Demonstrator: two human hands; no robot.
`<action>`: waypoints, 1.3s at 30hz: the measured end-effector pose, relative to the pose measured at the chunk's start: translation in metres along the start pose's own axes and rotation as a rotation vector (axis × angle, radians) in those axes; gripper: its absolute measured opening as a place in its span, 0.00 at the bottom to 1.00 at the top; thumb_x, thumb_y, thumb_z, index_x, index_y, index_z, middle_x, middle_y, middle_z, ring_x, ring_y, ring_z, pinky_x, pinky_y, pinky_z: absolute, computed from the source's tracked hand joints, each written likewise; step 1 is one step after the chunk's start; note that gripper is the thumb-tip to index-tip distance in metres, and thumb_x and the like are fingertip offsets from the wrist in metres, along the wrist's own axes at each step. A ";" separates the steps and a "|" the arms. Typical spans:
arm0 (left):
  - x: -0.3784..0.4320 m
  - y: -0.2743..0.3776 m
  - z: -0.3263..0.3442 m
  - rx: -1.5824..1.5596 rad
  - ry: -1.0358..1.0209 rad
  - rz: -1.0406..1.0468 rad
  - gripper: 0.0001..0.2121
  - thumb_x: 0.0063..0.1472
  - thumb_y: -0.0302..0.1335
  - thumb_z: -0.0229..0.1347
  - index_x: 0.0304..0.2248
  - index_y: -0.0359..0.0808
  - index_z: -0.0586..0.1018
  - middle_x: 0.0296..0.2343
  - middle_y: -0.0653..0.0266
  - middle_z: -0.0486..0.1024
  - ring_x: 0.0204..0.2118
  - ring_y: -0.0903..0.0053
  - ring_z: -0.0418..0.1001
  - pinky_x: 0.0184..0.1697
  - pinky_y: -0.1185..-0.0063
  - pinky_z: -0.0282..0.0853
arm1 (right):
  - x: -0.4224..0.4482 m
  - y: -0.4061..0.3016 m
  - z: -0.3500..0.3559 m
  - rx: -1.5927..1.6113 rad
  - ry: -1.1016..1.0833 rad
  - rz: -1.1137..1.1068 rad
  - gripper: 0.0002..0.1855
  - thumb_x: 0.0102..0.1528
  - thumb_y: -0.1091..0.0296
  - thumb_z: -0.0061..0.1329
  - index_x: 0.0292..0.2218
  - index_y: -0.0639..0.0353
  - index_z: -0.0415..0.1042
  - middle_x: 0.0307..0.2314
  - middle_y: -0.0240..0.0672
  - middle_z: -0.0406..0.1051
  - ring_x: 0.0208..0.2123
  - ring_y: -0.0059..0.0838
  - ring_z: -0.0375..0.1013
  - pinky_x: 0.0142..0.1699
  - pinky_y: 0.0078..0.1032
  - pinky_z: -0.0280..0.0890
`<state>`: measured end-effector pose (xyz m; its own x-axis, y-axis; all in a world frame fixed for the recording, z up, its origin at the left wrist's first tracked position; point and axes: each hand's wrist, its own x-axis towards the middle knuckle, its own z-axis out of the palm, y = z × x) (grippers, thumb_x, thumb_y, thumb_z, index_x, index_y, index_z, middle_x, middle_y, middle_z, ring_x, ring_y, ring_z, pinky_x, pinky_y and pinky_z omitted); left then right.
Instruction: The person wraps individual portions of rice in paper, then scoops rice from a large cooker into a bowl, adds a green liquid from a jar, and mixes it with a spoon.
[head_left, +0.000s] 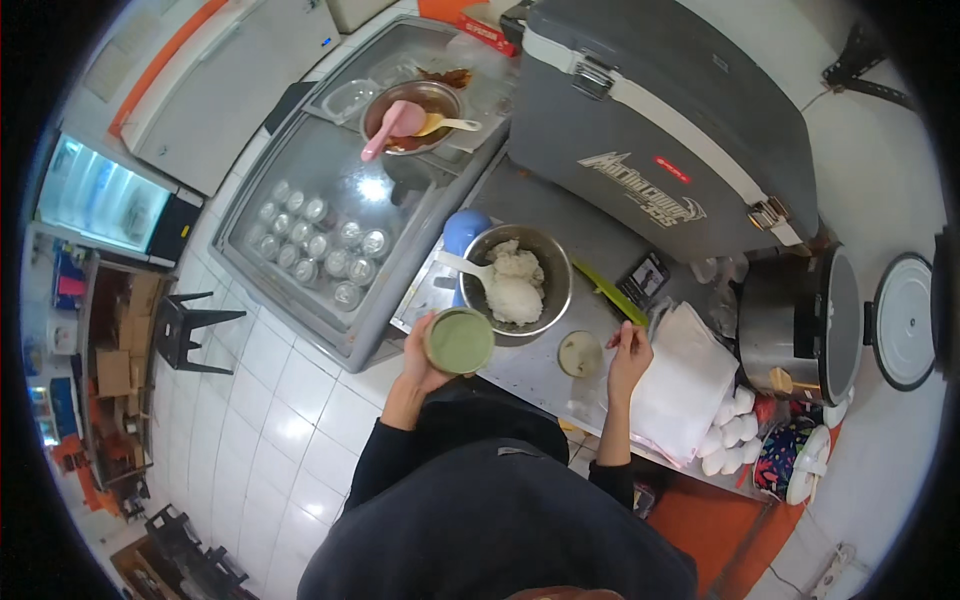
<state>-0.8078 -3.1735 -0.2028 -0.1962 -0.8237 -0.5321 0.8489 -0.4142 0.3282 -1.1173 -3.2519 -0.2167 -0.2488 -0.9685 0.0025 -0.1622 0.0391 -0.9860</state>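
In my left hand (421, 364) is a round green container (459, 341), its circular face turned up towards me. Just beyond it stands a steel bowl (559, 262) holding white cooked rice (514, 296) and a white rice paddle (463, 266). My right hand (630, 356) hovers over the counter with its fingers curled; whether they pinch anything is too small to tell. Beside that hand lies a small round pale-green dish or lid (580, 354). A long lime-green utensil (609, 291) stretches towards its fingertips. White wrapping sheets (682, 382) are stacked to the right.
A large grey cooler box (660, 127) stands behind the counter (525, 371). On the right are a rice cooker (787, 330) with its lid raised and several white rolls (727, 435). To the left, a glass-topped freezer (330, 217) carries a sauce bowl (412, 90). A phone (643, 277) lies behind the utensil.
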 end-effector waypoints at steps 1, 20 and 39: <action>-0.002 0.001 -0.006 -0.001 -0.011 0.012 0.28 0.60 0.53 0.36 0.48 0.40 0.70 0.40 0.56 0.72 0.37 0.62 0.73 0.29 0.66 0.67 | 0.007 0.004 0.000 -0.003 0.011 0.002 0.12 0.58 0.65 0.46 0.27 0.63 0.68 0.20 0.34 0.67 0.23 0.22 0.66 0.29 0.22 0.64; 0.002 0.005 0.003 -0.034 -0.028 0.014 0.29 0.60 0.53 0.35 0.48 0.38 0.69 0.40 0.54 0.72 0.36 0.61 0.72 0.26 0.67 0.65 | 0.090 -0.027 0.018 -0.522 -0.071 -0.403 0.24 0.58 0.59 0.45 0.52 0.57 0.58 0.35 0.39 0.67 0.30 0.31 0.69 0.35 0.29 0.66; 0.026 0.023 0.012 -0.089 -0.230 -0.184 0.26 0.62 0.50 0.35 0.48 0.41 0.69 0.42 0.57 0.71 0.38 0.64 0.71 0.29 0.67 0.65 | -0.002 -0.139 0.040 2.215 -0.510 0.330 0.39 0.56 0.84 0.39 0.62 0.46 0.40 0.46 0.42 0.52 0.43 0.44 0.70 0.43 0.21 0.74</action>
<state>-0.7994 -3.2091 -0.2002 -0.4482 -0.8081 -0.3821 0.8263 -0.5377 0.1678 -1.0567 -3.2655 -0.0864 0.1992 -0.9631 0.1812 0.8479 0.2620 0.4610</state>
